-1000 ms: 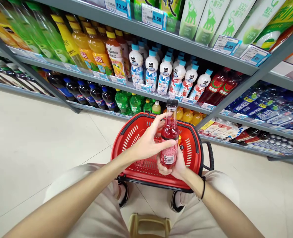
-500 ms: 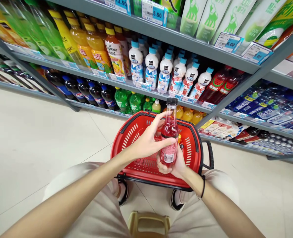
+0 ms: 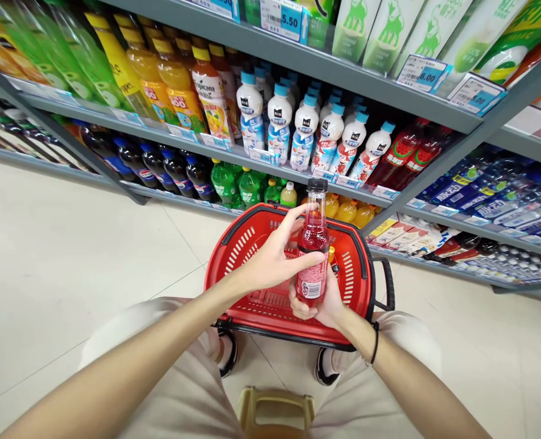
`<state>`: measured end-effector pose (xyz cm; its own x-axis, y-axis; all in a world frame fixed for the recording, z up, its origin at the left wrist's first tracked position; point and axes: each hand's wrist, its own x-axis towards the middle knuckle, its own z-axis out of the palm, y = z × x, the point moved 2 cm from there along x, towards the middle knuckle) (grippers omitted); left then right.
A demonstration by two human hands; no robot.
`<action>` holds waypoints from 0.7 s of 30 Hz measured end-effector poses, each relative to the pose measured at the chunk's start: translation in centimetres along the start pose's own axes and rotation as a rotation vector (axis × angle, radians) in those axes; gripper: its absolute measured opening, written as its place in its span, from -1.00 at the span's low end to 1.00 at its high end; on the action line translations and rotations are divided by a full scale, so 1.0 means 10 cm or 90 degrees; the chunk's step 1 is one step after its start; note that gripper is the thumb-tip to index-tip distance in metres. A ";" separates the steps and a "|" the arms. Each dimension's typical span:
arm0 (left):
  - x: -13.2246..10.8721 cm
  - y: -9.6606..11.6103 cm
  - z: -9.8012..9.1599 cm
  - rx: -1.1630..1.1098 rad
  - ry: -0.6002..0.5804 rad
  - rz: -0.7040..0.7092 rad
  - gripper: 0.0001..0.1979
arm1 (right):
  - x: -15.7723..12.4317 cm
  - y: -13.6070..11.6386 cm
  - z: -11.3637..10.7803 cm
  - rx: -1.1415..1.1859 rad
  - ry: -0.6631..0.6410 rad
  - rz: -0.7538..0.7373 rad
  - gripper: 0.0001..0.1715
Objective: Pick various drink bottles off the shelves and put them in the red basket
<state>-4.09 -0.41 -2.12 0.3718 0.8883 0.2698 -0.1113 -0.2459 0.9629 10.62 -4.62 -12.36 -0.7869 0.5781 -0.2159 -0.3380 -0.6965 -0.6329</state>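
Note:
A bottle of red drink (image 3: 315,235) with a black cap stands nearly upright above the basket, its barcode label facing me. My right hand (image 3: 327,302) is wrapped round its lower part from behind and below. My left hand (image 3: 279,253) grips the bottle from the left, thumb across the label and fingers up near the neck; some fingertips are hidden behind it. Under both hands sits the red shopping basket (image 3: 233,250) with black rim and handle. A small orange-topped item (image 3: 331,253) shows inside it, partly covered by the bottle.
Ahead is a grey shelf (image 3: 366,192) with white blue-capped bottles (image 3: 304,131), orange juice bottles (image 3: 176,91) and dark cola bottles (image 3: 154,164). Red watermelon-label bottles (image 3: 401,155) stand at its right end. A tan stool (image 3: 277,396) is between my legs on the tiled floor.
Both hands keep the same hold on the bottle. The view has shifted very slightly; nothing else has visibly moved.

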 end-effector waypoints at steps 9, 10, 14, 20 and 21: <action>-0.01 -0.04 -0.02 0.019 0.008 -0.008 -0.16 | 0.00 0.02 -0.01 0.008 0.006 0.000 0.14; -0.01 -0.04 -0.02 0.021 0.008 -0.009 -0.16 | 0.00 0.01 -0.01 0.010 0.007 0.000 0.14; -0.01 -0.06 -0.03 0.020 0.003 -0.012 -0.17 | 0.00 0.00 0.02 0.017 0.005 -0.001 0.12; -0.01 -0.04 -0.02 0.019 0.007 -0.020 -0.16 | -0.01 -0.01 0.02 0.029 -0.015 -0.008 0.08; -0.01 -0.04 -0.01 0.017 0.007 -0.022 -0.16 | -0.01 0.00 0.01 0.029 -0.017 -0.008 0.08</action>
<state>-4.19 -0.31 -2.53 0.3648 0.9004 0.2371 -0.0741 -0.2257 0.9714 10.61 -4.71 -12.23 -0.7955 0.5761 -0.1881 -0.3709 -0.7082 -0.6007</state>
